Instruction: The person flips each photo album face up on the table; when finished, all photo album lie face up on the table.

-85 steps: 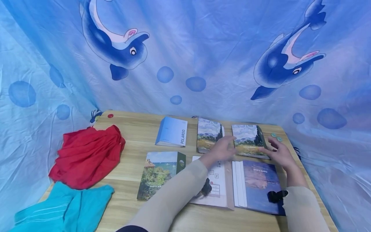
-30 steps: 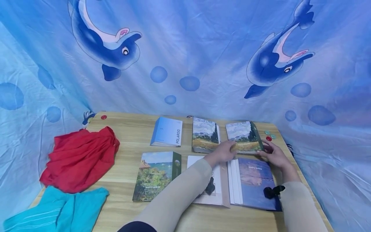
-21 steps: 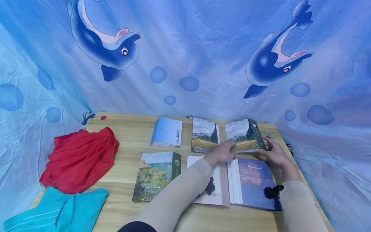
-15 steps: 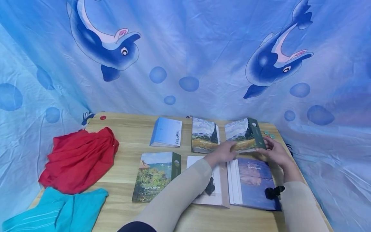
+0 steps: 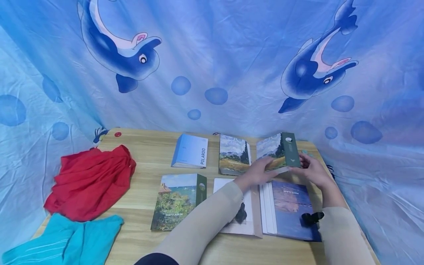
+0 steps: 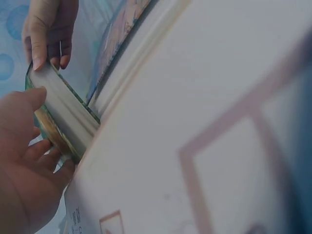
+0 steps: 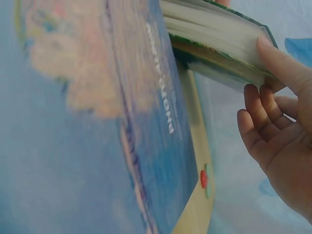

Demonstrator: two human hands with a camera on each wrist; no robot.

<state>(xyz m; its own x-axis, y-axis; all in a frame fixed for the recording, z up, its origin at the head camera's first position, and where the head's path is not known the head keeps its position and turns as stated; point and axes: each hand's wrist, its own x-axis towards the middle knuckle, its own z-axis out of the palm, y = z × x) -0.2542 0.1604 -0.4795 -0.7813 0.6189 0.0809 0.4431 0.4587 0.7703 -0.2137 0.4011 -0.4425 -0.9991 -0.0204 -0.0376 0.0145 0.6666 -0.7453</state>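
Note:
A photo album (image 5: 290,151) with a landscape painting on its cover and a dark green spine is raised at the back right of the table, tilted so that the spine faces up. My left hand (image 5: 259,172) grips its near left part; in the left wrist view the thumb lies at the page edges (image 6: 66,105) and the fingers curl against the painted cover. At the spine side my right hand (image 5: 314,172) holds it between thumb and fingers, as the right wrist view also shows. A matching album (image 5: 234,154) lies just left.
In front lie a purple-blue album (image 5: 293,211), a white one (image 5: 250,226) partly behind my left arm, and a garden-picture album (image 5: 175,202). A blue POLAROID album (image 5: 190,151) is further back. Red cloth (image 5: 94,182) and turquoise cloth (image 5: 69,239) cover the left side. Small discs lie near the back corners.
The landscape album has gone from lying flat to tilted, its green spine turning up into view. Both hands have closed in on it, and my left hand now holds its near edge.

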